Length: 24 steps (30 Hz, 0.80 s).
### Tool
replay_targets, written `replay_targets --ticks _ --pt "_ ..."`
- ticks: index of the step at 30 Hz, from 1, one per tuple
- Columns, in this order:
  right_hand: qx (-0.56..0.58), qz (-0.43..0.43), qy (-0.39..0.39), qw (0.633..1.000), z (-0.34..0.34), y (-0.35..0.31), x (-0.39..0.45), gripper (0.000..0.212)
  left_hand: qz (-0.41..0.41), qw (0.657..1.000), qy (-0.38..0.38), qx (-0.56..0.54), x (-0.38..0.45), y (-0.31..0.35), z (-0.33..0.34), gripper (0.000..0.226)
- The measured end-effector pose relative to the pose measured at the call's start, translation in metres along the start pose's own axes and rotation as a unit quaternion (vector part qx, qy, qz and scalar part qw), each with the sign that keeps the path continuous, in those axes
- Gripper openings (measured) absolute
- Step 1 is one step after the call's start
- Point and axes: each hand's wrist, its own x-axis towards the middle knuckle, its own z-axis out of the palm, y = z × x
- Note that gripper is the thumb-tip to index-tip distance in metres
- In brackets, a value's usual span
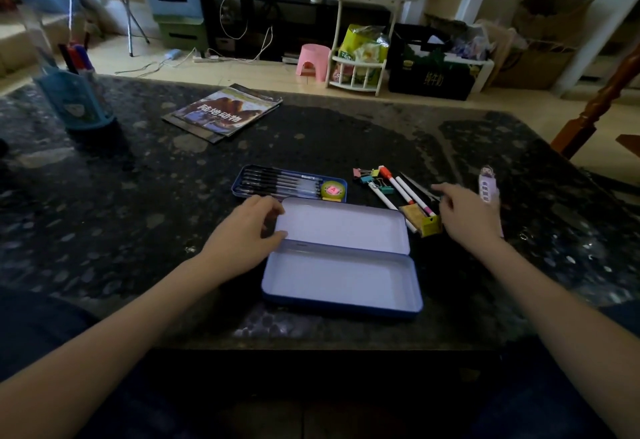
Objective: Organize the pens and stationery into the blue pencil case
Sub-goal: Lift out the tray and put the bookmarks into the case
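The blue pencil case (341,281) lies open on the dark table, its white inside bare and its lid (343,224) folded back. My left hand (247,231) grips the lid's left edge. Behind it a blue tray (289,182) holds several black pens and a round yellow-green item (333,191). To the right lie coloured binder clips (370,177), white markers (405,189), scissors (420,189) and a small yellow box (424,222). My right hand (464,213) hovers over the scissors and markers, fingers loosely bent, holding nothing.
A white and pink item (487,184) lies right of my hand. A book (223,113) sits at the table's back, a blue pen holder (74,96) at the far left. A wooden chair (599,103) stands off the table's right corner.
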Motion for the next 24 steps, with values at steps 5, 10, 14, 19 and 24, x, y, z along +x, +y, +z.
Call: replay_targets --ticks 5,10,14,19,24 --pt "0.027 -0.076 -0.175 0.981 0.013 -0.015 -0.001 0.037 -0.046 0.996 -0.069 -0.026 0.007 -0.009 0.0 0.06" --pt "0.131 -0.082 -0.123 0.98 0.008 -0.016 0.002 0.026 -0.002 0.986 -0.169 -0.003 0.005 -0.008 0.006 0.048" --pt "0.156 -0.057 -0.061 0.984 0.006 -0.013 0.006 0.026 0.001 0.988 -0.14 -0.066 0.003 -0.003 0.006 0.043" --pt "0.088 0.028 -0.055 0.994 0.0 -0.003 0.01 0.04 -0.055 0.987 -0.041 -0.144 0.008 -0.003 0.003 0.043" --pt "0.052 0.041 -0.087 0.994 0.0 -0.002 0.011 0.038 -0.16 0.963 -0.082 -0.199 0.012 0.0 -0.004 0.055"
